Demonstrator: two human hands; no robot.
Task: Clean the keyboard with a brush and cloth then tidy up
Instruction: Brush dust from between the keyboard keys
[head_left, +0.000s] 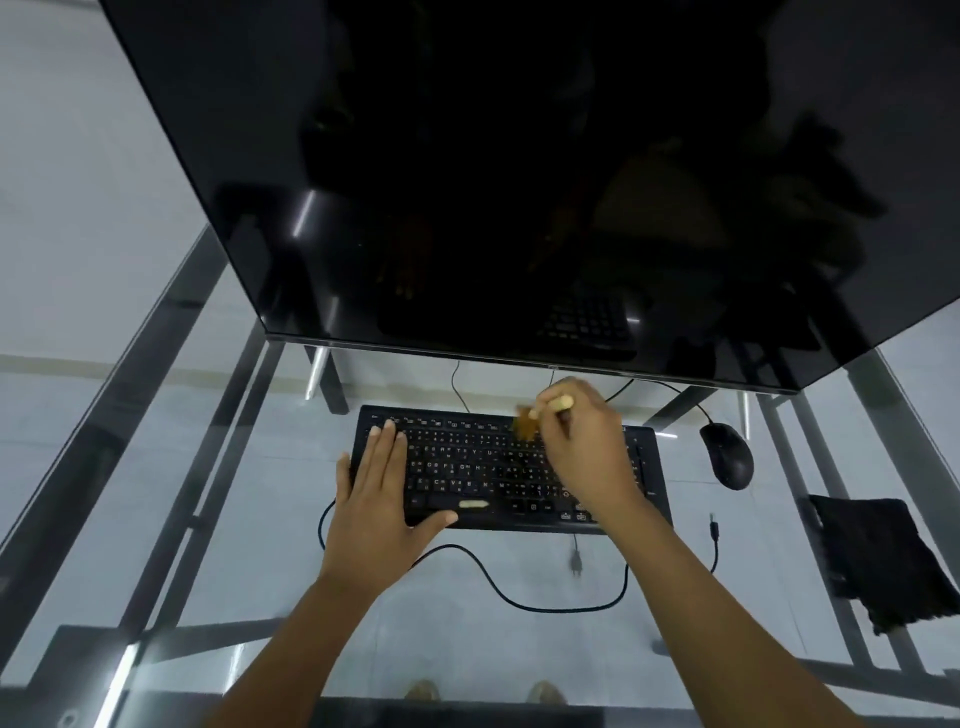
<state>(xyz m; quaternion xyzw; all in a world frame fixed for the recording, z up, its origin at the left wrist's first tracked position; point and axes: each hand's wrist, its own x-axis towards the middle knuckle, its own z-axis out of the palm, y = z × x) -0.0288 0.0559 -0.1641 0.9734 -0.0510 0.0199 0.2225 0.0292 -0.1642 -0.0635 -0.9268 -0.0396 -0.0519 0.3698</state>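
Note:
A black keyboard (483, 467) lies on the glass desk (208, 519) below a large dark monitor. My left hand (376, 493) rests flat on the keyboard's left end, fingers straight. My right hand (582, 447) grips a small brush (535, 418) with a pale wooden handle. Its brown bristles touch the upper middle rows of keys and look blurred. A dark folded cloth (878, 561) lies on the desk at the right, apart from both hands.
The monitor (519, 156) overhangs the desk just behind the keyboard. A black mouse (726, 454) sits right of the keyboard. A black cable (519, 592) loops across the glass in front of the keyboard. Metal frame bars show through the glass.

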